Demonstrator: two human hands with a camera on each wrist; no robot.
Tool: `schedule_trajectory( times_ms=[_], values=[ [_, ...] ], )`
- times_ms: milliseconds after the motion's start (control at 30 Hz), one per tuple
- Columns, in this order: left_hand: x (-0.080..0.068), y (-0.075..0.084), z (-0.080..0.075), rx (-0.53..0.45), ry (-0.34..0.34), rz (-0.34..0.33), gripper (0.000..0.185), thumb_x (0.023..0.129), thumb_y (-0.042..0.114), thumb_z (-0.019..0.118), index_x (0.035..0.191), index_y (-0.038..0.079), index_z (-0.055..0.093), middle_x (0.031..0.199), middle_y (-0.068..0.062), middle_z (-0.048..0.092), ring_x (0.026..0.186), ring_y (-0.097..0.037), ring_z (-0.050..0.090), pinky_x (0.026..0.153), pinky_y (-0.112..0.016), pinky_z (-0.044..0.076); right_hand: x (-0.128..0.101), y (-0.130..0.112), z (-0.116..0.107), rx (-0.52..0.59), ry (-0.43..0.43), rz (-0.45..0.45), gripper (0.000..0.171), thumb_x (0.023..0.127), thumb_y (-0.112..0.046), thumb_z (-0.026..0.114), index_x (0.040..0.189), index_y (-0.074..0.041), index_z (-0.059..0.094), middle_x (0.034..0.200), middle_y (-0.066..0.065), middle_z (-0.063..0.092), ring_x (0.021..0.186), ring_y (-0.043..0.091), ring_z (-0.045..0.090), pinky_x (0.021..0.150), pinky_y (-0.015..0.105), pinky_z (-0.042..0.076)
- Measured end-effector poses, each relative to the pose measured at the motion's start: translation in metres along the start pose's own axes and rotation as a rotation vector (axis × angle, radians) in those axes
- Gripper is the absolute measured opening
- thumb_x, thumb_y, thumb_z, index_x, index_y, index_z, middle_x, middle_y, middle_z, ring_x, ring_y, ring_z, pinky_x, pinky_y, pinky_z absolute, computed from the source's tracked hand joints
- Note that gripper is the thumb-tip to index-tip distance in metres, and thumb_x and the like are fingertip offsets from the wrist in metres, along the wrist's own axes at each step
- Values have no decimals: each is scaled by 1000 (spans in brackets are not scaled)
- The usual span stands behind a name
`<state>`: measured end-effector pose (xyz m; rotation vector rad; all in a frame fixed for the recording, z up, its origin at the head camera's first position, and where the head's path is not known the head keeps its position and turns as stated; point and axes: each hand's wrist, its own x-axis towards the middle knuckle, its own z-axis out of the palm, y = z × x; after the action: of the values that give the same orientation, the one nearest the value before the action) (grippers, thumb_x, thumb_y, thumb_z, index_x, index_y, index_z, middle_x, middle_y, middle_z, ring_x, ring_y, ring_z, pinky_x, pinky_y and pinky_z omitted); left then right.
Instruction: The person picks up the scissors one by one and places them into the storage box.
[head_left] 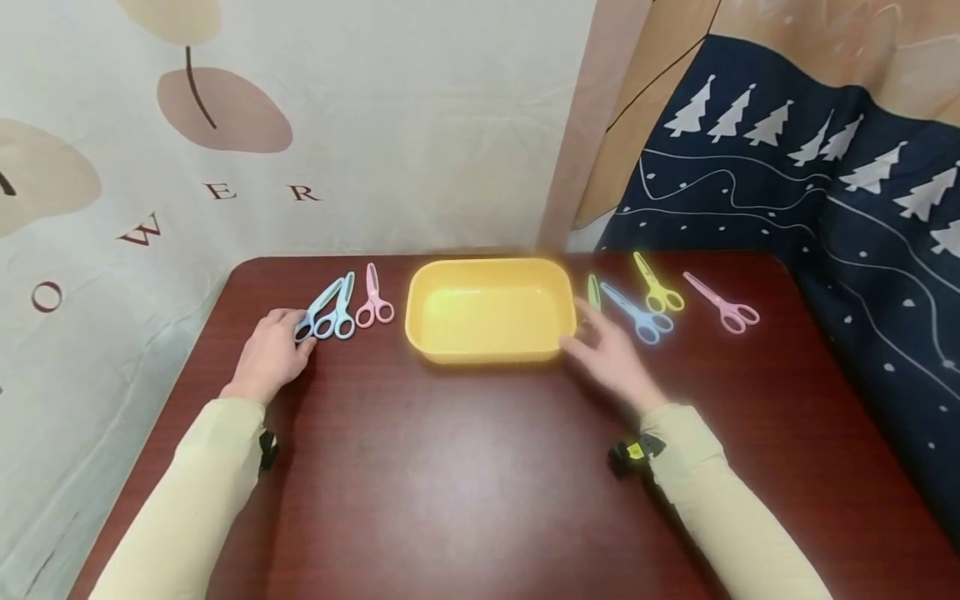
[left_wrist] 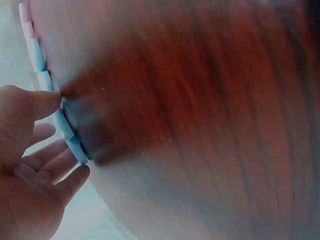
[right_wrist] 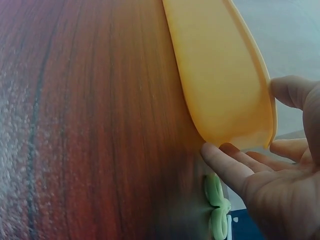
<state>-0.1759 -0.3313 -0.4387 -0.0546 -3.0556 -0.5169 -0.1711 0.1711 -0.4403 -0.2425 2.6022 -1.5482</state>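
Observation:
A yellow tray (head_left: 487, 354) stands at the table's middle. Left of it lie two blue scissors (head_left: 336, 307) and a pink pair (head_left: 372, 300). My left hand (head_left: 296, 331) rests at the handles of the leftmost blue scissors (left_wrist: 70, 136), thumb on top and straight fingers (left_wrist: 70, 182) below. My right hand (head_left: 581, 333) lies open at the tray's right end. In the right wrist view its index finger (right_wrist: 225, 162) touches the tray's corner (right_wrist: 225, 90), with the green scissors (right_wrist: 216, 212) just beneath. Green scissors (head_left: 593, 292) lie beside that hand.
Further right on the dark wooden table (head_left: 465, 483) lie blue scissors (head_left: 637, 315), yellow scissors (head_left: 656, 287) and pink scissors (head_left: 723, 307). A pale printed cloth hangs behind; a navy cloth with white trees (head_left: 840, 217) borders the right edge.

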Motion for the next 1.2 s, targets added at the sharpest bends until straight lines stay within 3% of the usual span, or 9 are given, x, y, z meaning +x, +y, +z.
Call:
schedule_trajectory(
  times_ms=[200,567,967,1200],
  values=[
    [2,-2,1,-3,30,25,47,96,7,64,136,-14,51,133,-36,48,121,-52,46,103,-68,40,-1,2,0,36,-13,14,78,98,-28,72,163,-16,32,163,15,39,135,40,55,112,51,45],
    [1,-6,-3,-45,46,-6,49,95,11,65,136,-13,52,131,-35,51,117,-52,50,103,-67,41,-1,-1,1,61,-33,24,77,98,-24,71,164,-18,31,166,12,35,133,38,57,108,47,49],
    [4,-3,-13,-64,-39,-81,60,98,17,65,143,-15,44,129,-39,55,112,-51,54,95,-67,46,0,0,-1,80,-33,23,77,98,-23,71,164,-19,32,165,11,36,133,37,58,106,46,51],
    [2,-1,-13,-77,-8,-81,55,96,17,66,139,-14,50,122,-37,61,106,-49,58,91,-64,49,-1,-1,-1,74,-39,27,77,99,-24,70,164,-17,30,165,14,37,134,39,57,108,47,50]
  ],
)
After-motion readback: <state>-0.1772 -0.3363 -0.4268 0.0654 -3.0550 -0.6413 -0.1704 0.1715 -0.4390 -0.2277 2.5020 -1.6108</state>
